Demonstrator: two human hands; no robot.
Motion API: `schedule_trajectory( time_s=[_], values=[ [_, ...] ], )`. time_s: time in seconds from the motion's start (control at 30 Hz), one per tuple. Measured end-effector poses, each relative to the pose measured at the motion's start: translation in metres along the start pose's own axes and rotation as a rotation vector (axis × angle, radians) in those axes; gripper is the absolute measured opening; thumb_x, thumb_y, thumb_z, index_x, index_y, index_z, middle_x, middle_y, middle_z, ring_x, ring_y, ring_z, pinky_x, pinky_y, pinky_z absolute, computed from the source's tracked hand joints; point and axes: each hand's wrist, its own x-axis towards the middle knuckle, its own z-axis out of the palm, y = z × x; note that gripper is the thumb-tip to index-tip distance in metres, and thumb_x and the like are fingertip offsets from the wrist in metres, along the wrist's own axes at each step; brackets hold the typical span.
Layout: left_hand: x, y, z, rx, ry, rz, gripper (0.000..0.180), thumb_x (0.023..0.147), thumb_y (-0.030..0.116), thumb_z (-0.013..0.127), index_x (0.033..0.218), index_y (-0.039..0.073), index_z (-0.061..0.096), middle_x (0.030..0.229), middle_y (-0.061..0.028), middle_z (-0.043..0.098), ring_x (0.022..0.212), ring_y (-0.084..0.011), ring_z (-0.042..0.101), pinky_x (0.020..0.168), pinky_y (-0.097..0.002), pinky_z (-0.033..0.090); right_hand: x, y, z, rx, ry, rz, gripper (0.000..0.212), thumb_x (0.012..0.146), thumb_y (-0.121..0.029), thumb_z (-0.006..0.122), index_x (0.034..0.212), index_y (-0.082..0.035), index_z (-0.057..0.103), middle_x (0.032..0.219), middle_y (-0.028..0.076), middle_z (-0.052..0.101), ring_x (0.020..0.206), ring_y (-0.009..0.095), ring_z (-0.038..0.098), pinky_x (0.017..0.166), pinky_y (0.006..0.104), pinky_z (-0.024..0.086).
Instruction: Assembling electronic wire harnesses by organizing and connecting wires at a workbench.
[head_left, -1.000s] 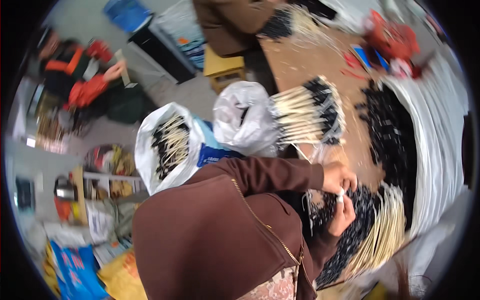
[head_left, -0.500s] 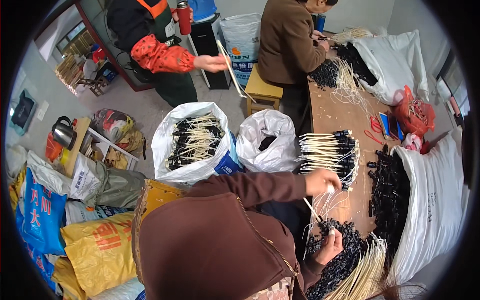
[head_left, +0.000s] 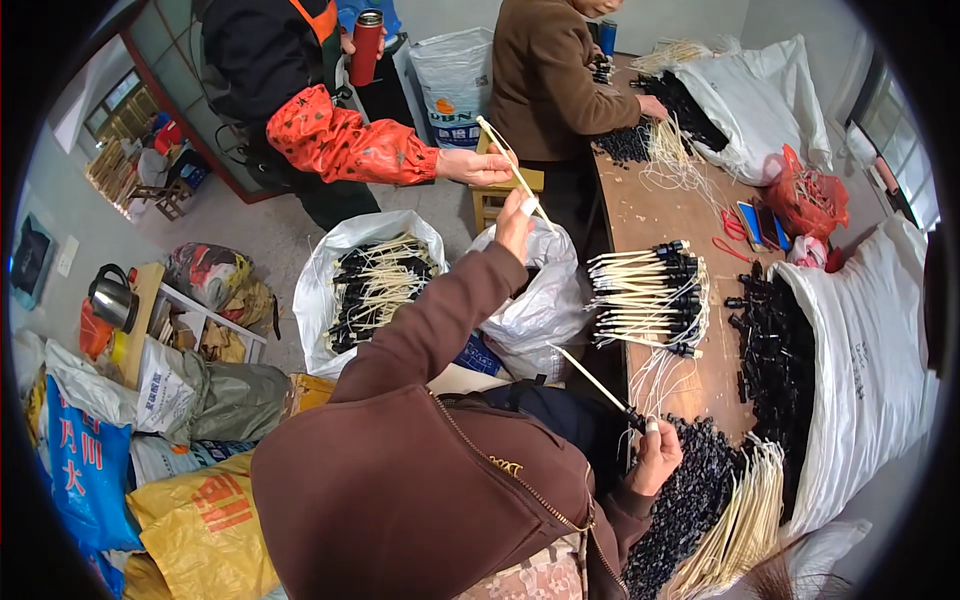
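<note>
My left hand (head_left: 515,228) is stretched out over the white sacks, its fingers closed on the lower part of a thin cream stick (head_left: 506,157). A co-worker's hand (head_left: 478,167), below a red patterned sleeve, is at the upper part of the same stick. Near the table's front edge my right hand (head_left: 655,460) pinches the black fitting at the end of another cream stick (head_left: 588,377), which points up and left. Beneath that hand lies a heap of small black parts (head_left: 690,500). A row of cream sticks with black fittings (head_left: 650,297) lies farther along the table.
Loose cream sticks (head_left: 735,520) lie beside the heap. Black fittings (head_left: 780,370) spill from a white sack (head_left: 870,370). An open sack (head_left: 310,300) holds finished-looking bundles. A co-worker in brown (head_left: 550,80) sits at the far table end. Red-handled scissors (head_left: 733,225) lie near a red bag (head_left: 808,200).
My left hand has left the table and reached up and left to the co-worker's stick. My right hand keeps its stick, now tilted more to the left. The view has shifted slightly.
</note>
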Motion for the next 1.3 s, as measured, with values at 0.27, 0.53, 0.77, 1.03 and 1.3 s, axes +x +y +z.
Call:
schedule_trajectory(
  time_s=[0.27,0.53,0.77,1.03,1.3],
  values=[
    [0.012,0.023,0.023,-0.289,-0.347,-0.219,0.033,0.096,0.018,0.041,0.126,0.006,0.048,0.081,-0.0059,0.059,0.056,-0.0088,0.046,0.049,-0.0214,0.035,0.001,-0.004,0.026,0.006,-0.055,-0.023,0.007,0.084,-0.005,0.058,0.081,-0.003,0.065,0.062,-0.005,0.051,0.053,0.003,0.036,0.05,0.0154,0.028],
    [-0.008,0.041,0.027,-0.229,-0.415,-0.334,0.026,0.096,0.012,0.04,0.118,0.004,0.053,0.065,0.0,0.05,0.043,-0.003,0.03,0.036,-0.017,0.02,0.008,-0.01,0.052,-0.021,-0.062,-0.01,0.007,0.085,-0.006,0.06,0.08,-0.005,0.065,0.059,-0.005,0.05,0.049,0.003,0.036,0.046,0.0159,0.026],
    [-0.017,0.049,0.028,-0.113,-0.532,-0.325,0.027,0.094,0.009,0.041,0.116,0.002,0.053,0.065,0.0001,0.048,0.044,-0.0023,0.028,0.036,-0.0153,0.018,0.008,-0.012,0.067,-0.021,-0.063,0.005,0.006,0.085,-0.005,0.06,0.081,-0.004,0.065,0.059,-0.005,0.049,0.049,0.003,0.035,0.046,0.016,0.026],
    [-0.035,0.057,0.022,0.037,-0.584,-0.271,0.033,0.089,0.008,0.041,0.119,0.001,0.053,0.067,-0.0014,0.052,0.045,-0.0025,0.032,0.038,-0.0146,0.02,0.001,-0.013,0.065,-0.031,-0.092,0.025,0.007,0.084,-0.004,0.06,0.082,-0.003,0.066,0.061,-0.005,0.049,0.051,0.003,0.035,0.048,0.0159,0.026],
    [-0.06,0.022,0.036,0.36,-1.008,-0.232,0.034,0.081,0.007,0.048,0.112,0.006,0.062,0.07,-0.0031,0.059,0.06,-0.0112,0.053,0.058,-0.0246,0.043,-0.019,0.019,0.071,-0.067,-0.091,-0.021,0.008,0.086,-0.01,0.06,0.083,-0.005,0.065,0.058,-0.006,0.047,0.048,0.003,0.033,0.045,0.0163,0.024]
  ],
)
